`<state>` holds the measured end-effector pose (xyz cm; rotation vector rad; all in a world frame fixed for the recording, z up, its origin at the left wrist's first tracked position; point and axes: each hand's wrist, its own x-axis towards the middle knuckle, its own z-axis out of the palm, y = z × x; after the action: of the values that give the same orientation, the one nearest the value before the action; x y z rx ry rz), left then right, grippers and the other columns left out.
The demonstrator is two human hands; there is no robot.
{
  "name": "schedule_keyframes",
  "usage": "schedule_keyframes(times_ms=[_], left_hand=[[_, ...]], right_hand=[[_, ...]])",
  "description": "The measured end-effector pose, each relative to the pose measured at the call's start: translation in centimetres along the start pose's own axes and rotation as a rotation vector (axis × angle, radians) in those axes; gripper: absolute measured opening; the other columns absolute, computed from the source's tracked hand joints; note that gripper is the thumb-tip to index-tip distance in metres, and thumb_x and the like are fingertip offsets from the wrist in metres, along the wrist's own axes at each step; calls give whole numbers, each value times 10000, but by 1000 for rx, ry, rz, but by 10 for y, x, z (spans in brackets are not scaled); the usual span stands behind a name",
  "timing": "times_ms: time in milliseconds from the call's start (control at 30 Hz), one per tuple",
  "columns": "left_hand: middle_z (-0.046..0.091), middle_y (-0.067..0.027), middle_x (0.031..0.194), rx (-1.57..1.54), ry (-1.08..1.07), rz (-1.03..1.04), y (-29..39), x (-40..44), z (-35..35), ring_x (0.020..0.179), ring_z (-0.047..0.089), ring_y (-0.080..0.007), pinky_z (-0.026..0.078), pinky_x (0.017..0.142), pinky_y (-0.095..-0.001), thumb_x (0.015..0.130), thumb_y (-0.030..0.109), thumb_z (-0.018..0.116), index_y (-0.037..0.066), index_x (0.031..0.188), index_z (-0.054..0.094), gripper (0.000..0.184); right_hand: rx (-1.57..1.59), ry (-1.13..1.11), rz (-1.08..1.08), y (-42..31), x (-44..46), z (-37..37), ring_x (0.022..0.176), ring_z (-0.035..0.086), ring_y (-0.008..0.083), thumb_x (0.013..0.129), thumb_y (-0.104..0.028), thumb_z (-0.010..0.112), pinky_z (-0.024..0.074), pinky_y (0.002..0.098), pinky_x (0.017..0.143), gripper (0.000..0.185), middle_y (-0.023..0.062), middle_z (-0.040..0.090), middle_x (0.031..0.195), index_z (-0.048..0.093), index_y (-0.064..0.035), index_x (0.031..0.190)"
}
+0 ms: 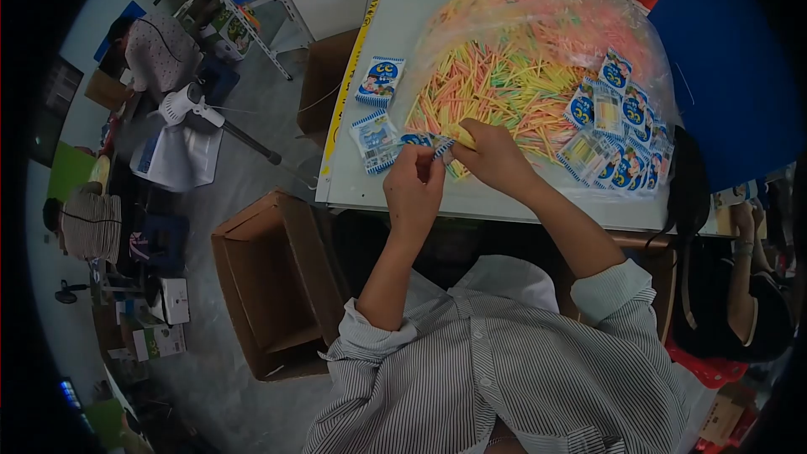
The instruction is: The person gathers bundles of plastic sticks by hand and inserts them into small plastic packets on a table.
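"What's the packet (418, 139) like?"

"Small, blue and white, striped at one end. The left hand (414, 189) holds it over the counter (357, 185); the right hand (496, 160) is right at the striped end. The fingers hide part of it, so I can't tell whether it's sealed."

"And the sticks (496, 76)?"

"Thin, straight, pink, yellow, orange and green, heaped at all angles, partly under a clear plastic bag (546, 8)."

"Other packets?"

"Some lie left of the heap; more overlap in a pile (622, 130) on its right, a few showing sticks through clear windows."
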<state>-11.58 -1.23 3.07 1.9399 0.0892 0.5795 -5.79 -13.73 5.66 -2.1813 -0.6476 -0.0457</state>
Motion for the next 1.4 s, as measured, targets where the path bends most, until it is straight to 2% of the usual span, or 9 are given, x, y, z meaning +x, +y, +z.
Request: schedule_keyframes(times_ms=[200,267,467,900,1000,1067,1167,1367,1400], left_hand=[[546,-69,564,36,75,-74,-4,9,-4,505,553,-170,430,490,-271,702,48,578,16,684,481,104],[547,-73,570,69,60,-90,-4,11,-3,509,556,-175,430,491,-274,699,59,583,20,686,479,111],[549,-89,575,106,-20,-23,-1,8,3,514,560,-199,434,493,-287,695,65,578,21,692,478,109],[557,-113,580,83,-230,43,7,-1,18,521,564,-239,435,489,-317,707,82,564,6,687,459,130],[551,-112,561,13,-235,-127,-4,3,16,505,563,-226,429,479,-307,715,89,556,0,694,450,140],[543,-76,577,-117,-186,-223,-9,8,13,478,533,-100,419,425,-221,760,63,516,-6,710,432,120],[536,-72,588,-276,-129,-301,-10,14,9,481,527,-102,420,421,-212,770,56,499,2,734,406,114],[515,-55,632,-562,-144,-399,-11,11,15,528,519,-103,408,454,-229,727,121,585,14,762,434,189],[515,-55,632,-557,-156,-405,-7,10,11,528,519,-103,408,454,-229,727,121,585,14,762,434,189]], right_hand=[[-13,-112,-104,-11,-7,-20,648,524,315,718,-159,569,392,364,550,201,172,519,669,468,5,772],[-272,-154,-202,-17,-14,-25,696,529,318,725,-127,542,401,387,588,181,166,530,705,454,-2,821],[-453,-407,-28,-22,-7,-24,693,542,333,697,-109,551,412,406,598,244,187,541,688,426,14,867],[-699,-709,-12,-14,23,-22,678,562,310,665,-107,552,450,369,576,259,162,563,729,485,23,879],[-640,-679,-182,-11,29,-33,708,566,264,637,-99,611,457,337,578,386,167,547,848,458,5,975],[-239,-504,-171,-19,27,-47,755,552,243,622,-102,653,457,320,598,494,155,512,944,422,-13,1050],[5,-247,-176,-7,9,-40,766,535,215,634,-116,664,450,299,622,540,122,506,955,402,-24,1098],[-31,44,-304,15,-12,-5,777,544,220,665,-93,633,435,300,685,378,143,542,892,498,8,1004],[161,38,-171,21,-15,-4,766,547,190,689,-70,609,435,275,675,317,122,555,886,518,3,985]])
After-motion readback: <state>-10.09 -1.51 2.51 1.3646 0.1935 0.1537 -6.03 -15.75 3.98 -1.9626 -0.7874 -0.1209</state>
